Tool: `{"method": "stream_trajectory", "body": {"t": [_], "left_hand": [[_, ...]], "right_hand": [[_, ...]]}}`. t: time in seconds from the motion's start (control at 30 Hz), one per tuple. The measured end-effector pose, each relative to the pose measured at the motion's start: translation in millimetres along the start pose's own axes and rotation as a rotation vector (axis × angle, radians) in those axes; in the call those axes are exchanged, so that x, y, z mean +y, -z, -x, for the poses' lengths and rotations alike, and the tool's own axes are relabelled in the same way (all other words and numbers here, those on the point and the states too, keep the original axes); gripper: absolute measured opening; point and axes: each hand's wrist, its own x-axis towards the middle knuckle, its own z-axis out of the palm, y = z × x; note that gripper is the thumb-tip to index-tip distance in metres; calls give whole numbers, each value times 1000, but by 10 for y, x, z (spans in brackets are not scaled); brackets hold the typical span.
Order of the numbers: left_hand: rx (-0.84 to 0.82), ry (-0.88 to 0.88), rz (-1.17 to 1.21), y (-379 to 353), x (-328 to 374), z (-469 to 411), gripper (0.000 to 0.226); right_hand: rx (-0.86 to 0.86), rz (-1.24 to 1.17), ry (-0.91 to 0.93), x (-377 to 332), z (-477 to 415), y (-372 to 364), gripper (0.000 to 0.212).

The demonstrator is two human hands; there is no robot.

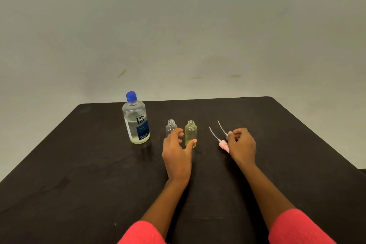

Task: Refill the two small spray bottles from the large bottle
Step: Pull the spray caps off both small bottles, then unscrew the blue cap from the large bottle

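Lilac plastic shows at the tips of my right fingers (235, 131), which are curled in and pinched on the head of a lilac spray pump with a thin white dip tube (222, 128). Most of that head is hidden by my right hand (242, 144), and the tube slants up and away to the left. Just beside it, a pink spray pump with its own white dip tube (222, 144) lies on the table. Its near end is tucked behind my hand, and its tube runs roughly parallel to the first.

My left hand (176, 151) is loose, its fingers relaxed and slightly apart, gripping nothing. The fingertips sit in front of the lower half of a small clear plastic bottle (170, 126). My thumb (191, 143) reaches across the base of a small yellow-tinted plastic bottle (191, 130), though I cannot tell whether it touches. Both small bottles stand upright, side by side, their threaded necks uncapped.

Farther left, well apart from them, stands the large clear plastic bottle with a dark blue label (135, 123). It is upright, with its blue flip cap (131, 96) on and pale liquid inside.

Everything rests on a dark matte table (99, 154). My coral-pink sleeves (142, 233) show at the near edge, and a plain grey-green wall (178, 25) rises behind.
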Motion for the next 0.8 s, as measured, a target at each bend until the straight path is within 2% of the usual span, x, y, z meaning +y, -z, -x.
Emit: {"method": "stream_trajectory", "body": {"t": [0.13, 0.23, 0.37, 0.43, 0.5, 0.63, 0.73, 0.8], "left_hand": [[84, -120, -4, 114, -32, -76, 41], [174, -130, 36, 237, -46, -190, 43], [286, -2, -6, 513, -143, -496, 71], [272, 51, -42, 682, -206, -707, 86], [208, 102, -29, 838, -246, -907, 94], [-50, 200, -33, 1002, -328, -1216, 98], [-200, 195, -69, 1029, -363, -1261, 82], [-191, 182, -90, 1021, -351, -1227, 74]], "right_hand": [[-6, -30, -44, 11, -14, -23, 8], [29, -103, -70, -62, 3, 32, 9], [201, -180, 124, -415, 24, 182, 16], [195, -223, 226, -738, -3, 179, 16], [121, -274, 304, -1081, -21, 103, 14], [-129, -317, 439, -1683, 72, -101, 13], [-296, -262, 491, -1920, 173, -230, 19], [-391, -174, 523, -2007, 220, -295, 25]]}}
